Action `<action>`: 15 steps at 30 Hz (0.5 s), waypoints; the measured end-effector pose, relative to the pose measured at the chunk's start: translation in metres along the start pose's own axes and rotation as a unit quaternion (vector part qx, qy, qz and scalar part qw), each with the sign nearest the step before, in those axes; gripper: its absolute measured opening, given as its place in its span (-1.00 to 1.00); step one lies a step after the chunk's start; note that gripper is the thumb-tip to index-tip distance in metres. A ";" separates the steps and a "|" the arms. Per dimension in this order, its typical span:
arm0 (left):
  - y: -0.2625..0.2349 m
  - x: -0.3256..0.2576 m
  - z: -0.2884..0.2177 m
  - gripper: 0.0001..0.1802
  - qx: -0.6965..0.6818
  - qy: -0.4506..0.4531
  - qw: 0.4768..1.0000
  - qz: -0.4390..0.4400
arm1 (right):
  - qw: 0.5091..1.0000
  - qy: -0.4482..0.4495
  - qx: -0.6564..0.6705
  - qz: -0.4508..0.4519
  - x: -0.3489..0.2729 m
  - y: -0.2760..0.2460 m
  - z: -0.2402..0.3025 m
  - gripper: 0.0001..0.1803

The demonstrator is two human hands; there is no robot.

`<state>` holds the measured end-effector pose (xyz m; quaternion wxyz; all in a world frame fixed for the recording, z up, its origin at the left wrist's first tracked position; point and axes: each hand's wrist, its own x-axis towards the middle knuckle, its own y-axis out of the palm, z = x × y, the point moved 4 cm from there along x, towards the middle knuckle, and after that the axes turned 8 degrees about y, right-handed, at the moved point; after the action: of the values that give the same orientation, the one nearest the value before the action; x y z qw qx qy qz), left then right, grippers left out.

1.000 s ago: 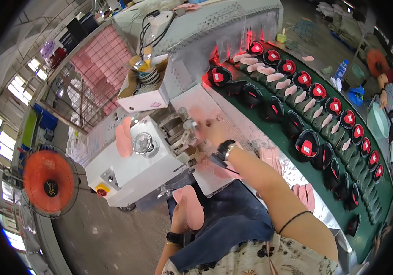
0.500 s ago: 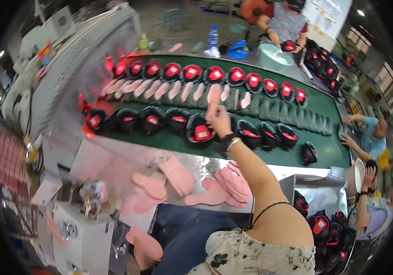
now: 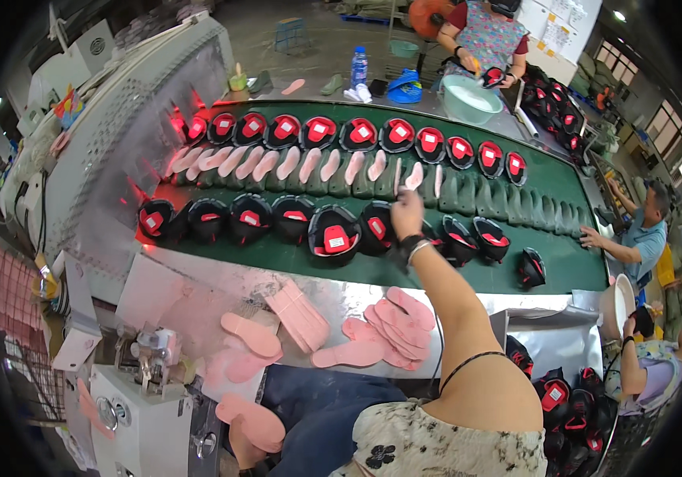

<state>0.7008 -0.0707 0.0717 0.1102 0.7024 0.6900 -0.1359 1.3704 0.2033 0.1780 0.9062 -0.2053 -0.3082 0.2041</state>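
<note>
Over the green belt (image 3: 293, 262), my right hand (image 3: 408, 213) is curled, its fingertips at the lower end of a pink insole (image 3: 413, 175). Whether it grips that insole is hidden. The insole lies in a row of dark green foot-shaped forms (image 3: 480, 199), several of which carry insoles; another insole (image 3: 438, 181) stands edge-on just right of it. Black and red shoe uppers (image 3: 334, 238) line both sides of the row. Low at the left, my left hand (image 3: 240, 447), partly hidden, is closed on pink insoles (image 3: 255, 421).
Loose pink insoles (image 3: 392, 330) and a bundled stack (image 3: 297, 314) lie on the metal ledge before me. A bin of uppers (image 3: 571, 405) stands at right. A grey machine housing (image 3: 158, 135) covers the belt's left end. Co-workers are at the far side and right, near a basin (image 3: 470, 99).
My right hand has moved right along the belt, and the insole it held up is out of its raised position. An edge-on insole now shows at the row's right end. The view shifted slightly.
</note>
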 end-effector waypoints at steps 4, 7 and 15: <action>0.061 -0.004 -0.096 -0.52 -0.146 -0.019 0.989 -0.007 | 0.859 -0.012 0.283 0.427 -0.183 0.042 0.135 -0.85; 0.063 -0.004 -0.110 -0.55 -0.182 -0.014 0.983 -0.035 | 0.678 -0.009 0.221 0.701 -0.315 -0.027 0.246 -0.74; 0.045 -0.043 -0.108 -0.52 -0.405 -0.077 0.904 -0.114 | 0.704 -0.011 0.264 0.659 -0.407 0.025 0.289 -0.69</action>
<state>0.7493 -0.0755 0.1867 0.4215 0.5008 0.7506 0.0904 0.8828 0.0930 0.1815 0.5550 -0.1057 -0.0375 0.8243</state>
